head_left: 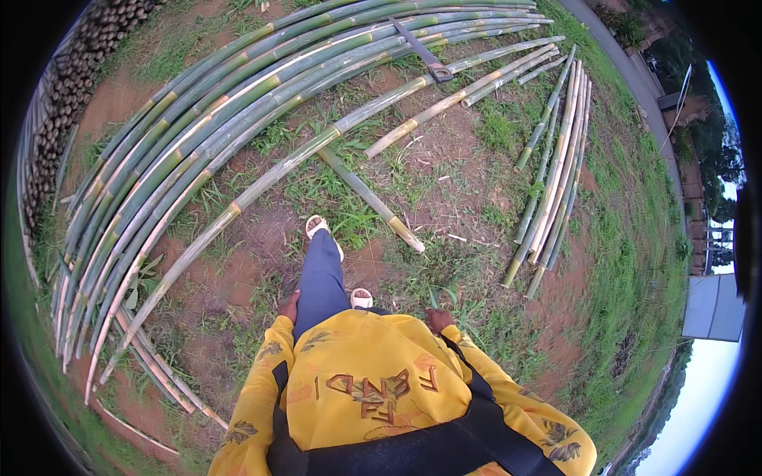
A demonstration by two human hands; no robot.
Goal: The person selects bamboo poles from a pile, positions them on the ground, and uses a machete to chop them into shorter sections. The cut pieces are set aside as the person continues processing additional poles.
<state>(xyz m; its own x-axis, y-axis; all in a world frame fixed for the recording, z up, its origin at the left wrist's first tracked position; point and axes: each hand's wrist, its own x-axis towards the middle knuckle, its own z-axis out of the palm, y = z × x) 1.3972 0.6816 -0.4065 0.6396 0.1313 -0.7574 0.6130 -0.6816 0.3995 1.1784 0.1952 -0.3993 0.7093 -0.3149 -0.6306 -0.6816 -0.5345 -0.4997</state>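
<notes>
My left hand (290,306) hangs beside my dark blue trouser leg (321,274), with its fingers partly hidden. At my right side my right hand (438,320) is low against the yellow top (381,373), too small and turned away to show its fingers well. Neither hand visibly touches any bamboo. A hand saw (421,49) with a dark handle lies across the bamboo poles ahead. Closest to my feet is a short bamboo piece (373,202), one end by a long pale pole (274,174).
Long green bamboo poles (198,135) spread in a curved row from far ahead to the left. Shorter cut pieces (556,166) lie together at the right. Stacked poles (59,103) stand far left. Grass and bare soil (476,325) surround me; a road (627,71) runs beyond.
</notes>
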